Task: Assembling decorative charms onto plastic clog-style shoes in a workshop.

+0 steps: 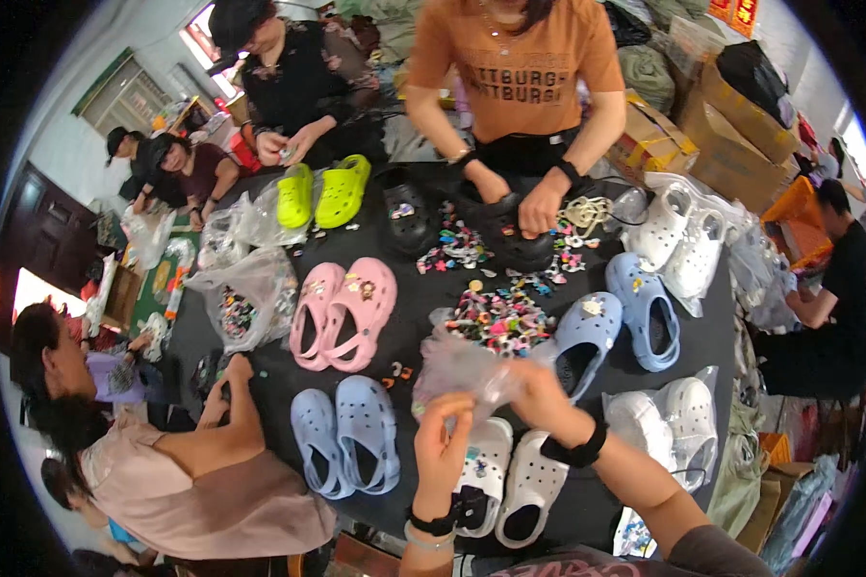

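The black worktop point(423, 308) spreads out beyond both hands, crowded with foam clogs. Just below the hands lie white clogs point(510, 476); to the left, pale blue clogs point(346, 433) and, farther off, pink ones point(342, 313). Between the left hand point(443, 438) and right hand point(534, 389) hangs a clear plastic bag point(462, 370), thin, crinkled and limp. Both hands are closed, pinching its edges. It looks very light and slippery, best gripped by bunching the film. Beyond it sits a heap of small coloured charms point(500, 322), hard and glossy.
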### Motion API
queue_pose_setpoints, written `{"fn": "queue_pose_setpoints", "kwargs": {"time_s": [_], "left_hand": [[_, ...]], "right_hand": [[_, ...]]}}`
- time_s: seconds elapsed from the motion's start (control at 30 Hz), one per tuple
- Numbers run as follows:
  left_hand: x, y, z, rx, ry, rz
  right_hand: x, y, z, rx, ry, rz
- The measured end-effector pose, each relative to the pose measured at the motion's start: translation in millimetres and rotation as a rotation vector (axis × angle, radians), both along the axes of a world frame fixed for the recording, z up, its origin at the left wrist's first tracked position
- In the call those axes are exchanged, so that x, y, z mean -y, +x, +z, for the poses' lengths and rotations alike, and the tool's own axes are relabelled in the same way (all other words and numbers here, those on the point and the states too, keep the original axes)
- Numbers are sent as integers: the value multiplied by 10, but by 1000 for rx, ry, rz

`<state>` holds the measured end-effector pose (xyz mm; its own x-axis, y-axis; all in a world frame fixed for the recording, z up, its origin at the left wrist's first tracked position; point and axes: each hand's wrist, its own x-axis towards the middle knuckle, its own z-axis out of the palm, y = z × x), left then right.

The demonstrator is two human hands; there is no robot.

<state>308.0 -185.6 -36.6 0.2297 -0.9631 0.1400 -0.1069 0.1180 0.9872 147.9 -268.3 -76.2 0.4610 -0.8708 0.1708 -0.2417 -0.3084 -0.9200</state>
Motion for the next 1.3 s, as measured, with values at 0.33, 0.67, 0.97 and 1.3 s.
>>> {"fn": "queue_pose_setpoints", "kwargs": {"time_s": [0.33,0.67,0.97,1.3], "left_hand": [[-499,492,-1872,122,435,145],[-414,433,-953,-191,108,267],[190,185,-134,-112,-126,174],[678,191,312,212,-334,72]], "right_hand": [[188,-23,-270,254,251,-110],[318,162,194,360,180,-52],[1020,-361,-93,526,428,-296],[1023,-195,-69,267,561,-154]]}}
